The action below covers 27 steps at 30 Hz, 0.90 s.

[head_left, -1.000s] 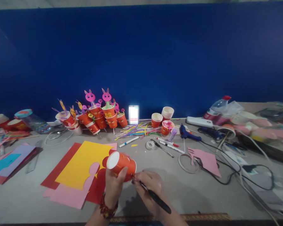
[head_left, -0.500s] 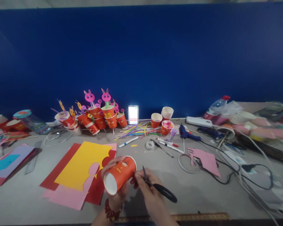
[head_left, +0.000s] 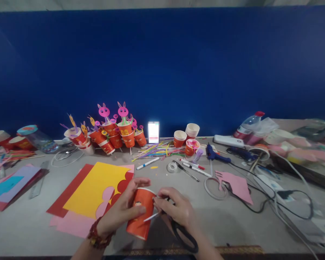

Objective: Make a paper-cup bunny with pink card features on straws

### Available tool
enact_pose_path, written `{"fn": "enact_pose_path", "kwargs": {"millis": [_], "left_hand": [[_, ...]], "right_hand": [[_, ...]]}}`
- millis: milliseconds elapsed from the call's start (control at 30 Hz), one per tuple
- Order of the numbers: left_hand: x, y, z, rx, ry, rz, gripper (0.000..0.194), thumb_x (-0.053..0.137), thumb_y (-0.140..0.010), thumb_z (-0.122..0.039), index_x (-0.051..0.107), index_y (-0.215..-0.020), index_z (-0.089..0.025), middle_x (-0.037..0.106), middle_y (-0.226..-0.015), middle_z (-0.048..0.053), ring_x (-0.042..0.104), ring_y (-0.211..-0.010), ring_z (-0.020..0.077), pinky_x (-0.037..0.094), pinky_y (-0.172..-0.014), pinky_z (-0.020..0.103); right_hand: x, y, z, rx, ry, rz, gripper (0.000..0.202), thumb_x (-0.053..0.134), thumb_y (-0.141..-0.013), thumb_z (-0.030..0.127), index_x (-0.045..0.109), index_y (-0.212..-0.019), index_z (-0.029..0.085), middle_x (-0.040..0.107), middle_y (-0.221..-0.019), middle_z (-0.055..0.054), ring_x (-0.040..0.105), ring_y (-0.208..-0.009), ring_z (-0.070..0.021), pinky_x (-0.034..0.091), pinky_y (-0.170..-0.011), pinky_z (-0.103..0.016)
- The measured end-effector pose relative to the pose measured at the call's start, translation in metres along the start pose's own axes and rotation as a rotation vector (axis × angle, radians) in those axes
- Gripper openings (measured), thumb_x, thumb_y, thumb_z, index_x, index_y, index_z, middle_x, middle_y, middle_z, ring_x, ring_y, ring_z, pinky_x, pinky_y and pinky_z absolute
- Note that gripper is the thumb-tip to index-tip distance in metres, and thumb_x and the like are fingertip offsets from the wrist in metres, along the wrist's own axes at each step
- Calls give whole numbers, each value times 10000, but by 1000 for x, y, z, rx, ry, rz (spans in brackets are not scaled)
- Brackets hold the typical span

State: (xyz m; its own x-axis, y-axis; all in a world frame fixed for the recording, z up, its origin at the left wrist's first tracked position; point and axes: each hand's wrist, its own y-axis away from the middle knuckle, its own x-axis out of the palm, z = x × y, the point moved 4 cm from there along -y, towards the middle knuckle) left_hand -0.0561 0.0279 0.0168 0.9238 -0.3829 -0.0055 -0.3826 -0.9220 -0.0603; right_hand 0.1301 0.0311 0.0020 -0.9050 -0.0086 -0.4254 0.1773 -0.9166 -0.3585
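A red paper cup (head_left: 141,216) is tilted just above the near part of the table, its mouth turned down toward me. My left hand (head_left: 127,206) wraps around its left side, thumb lying across the printed front. At the cup's upper right, my right hand (head_left: 173,206) is closed on a pair of scissors (head_left: 185,238) with black handles. One pale blade points left across the cup's side. The right fingertips pinch close to the cup's base edge; whether they hold anything else there is hidden.
Yellow card (head_left: 97,187) with red and pink sheets lies left. Decorated cups (head_left: 127,135) stand at the back beside coloured pipe cleaners (head_left: 157,150). Markers (head_left: 196,168), a tape roll (head_left: 172,166), a blue glue gun (head_left: 213,153), and trailing cables (head_left: 271,196) lie right.
The cup has turned from lying sideways to more upright, mouth downward. My left hand has shifted onto its front, and the scissors' blades have swung from pointing up to pointing left.
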Motion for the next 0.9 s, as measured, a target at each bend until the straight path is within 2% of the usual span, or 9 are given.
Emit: {"fn": "enact_pose_path", "kwargs": {"millis": [100, 267, 333, 467, 600, 767, 900], "left_hand": [[2, -3, -5, 5, -183, 43, 401, 730, -808, -334, 566, -1167, -261, 545, -1293, 98, 469, -1279, 298, 380, -1074, 427], [7, -3, -5, 90, -190, 72, 250, 685, -848, -261, 597, -1082, -251, 538, -1274, 98, 500, -1239, 277, 404, -1043, 394], [9, -4, -5, 104, -167, 92, 219, 661, -861, -231, 614, -1074, -248, 540, -1260, 98, 512, -1226, 273, 408, -1033, 388], [11, -4, -9, 129, -177, 95, 242, 639, -858, -174, 619, -1087, -250, 550, -1220, 92, 531, -1191, 264, 412, -1014, 382], [14, -5, -13, 166, -239, 69, 275, 625, -841, -105, 614, -1066, -262, 558, -1181, 69, 549, -1153, 243, 418, -994, 362], [18, -3, -15, 221, -315, 64, 329, 622, -851, -88, 591, -1120, -275, 549, -1186, 73, 548, -1151, 243, 440, -979, 363], [21, -1, -16, 268, -376, 75, 361, 605, -868, -83, 562, -1159, -294, 536, -1200, 68, 530, -1176, 239, 441, -995, 373]], "right_hand": [[-2, 1, 2, -65, 116, 8, 240, 577, -931, 335, 689, -738, 248, 699, -660, 26, 651, -586, -147, 494, -536, -219], [-12, 4, 25, -620, 367, 61, 269, 452, -1000, 189, 699, -906, 241, 773, -797, -41, 703, -714, -176, 534, -643, -264], [-13, 4, 27, -692, 420, 63, 270, 447, -1003, 166, 681, -883, 228, 770, -761, -38, 696, -679, -174, 525, -631, -270], [-10, 3, 25, -683, 426, 72, 289, 448, -1011, 154, 637, -802, 218, 750, -730, -27, 673, -641, -162, 486, -614, -264], [-9, 2, 29, -655, 361, 117, 242, 467, -987, 134, 620, -823, 225, 735, -740, -30, 658, -647, -158, 483, -603, -257], [-12, 3, 34, -434, 138, 158, 210, 446, -936, 142, 599, -824, 233, 658, -710, -22, 617, -638, -159, 470, -588, -253], [-9, 8, 31, -276, -81, 117, 192, 491, -951, 187, 615, -813, 235, 634, -715, -11, 600, -652, -158, 449, -611, -257]]}}
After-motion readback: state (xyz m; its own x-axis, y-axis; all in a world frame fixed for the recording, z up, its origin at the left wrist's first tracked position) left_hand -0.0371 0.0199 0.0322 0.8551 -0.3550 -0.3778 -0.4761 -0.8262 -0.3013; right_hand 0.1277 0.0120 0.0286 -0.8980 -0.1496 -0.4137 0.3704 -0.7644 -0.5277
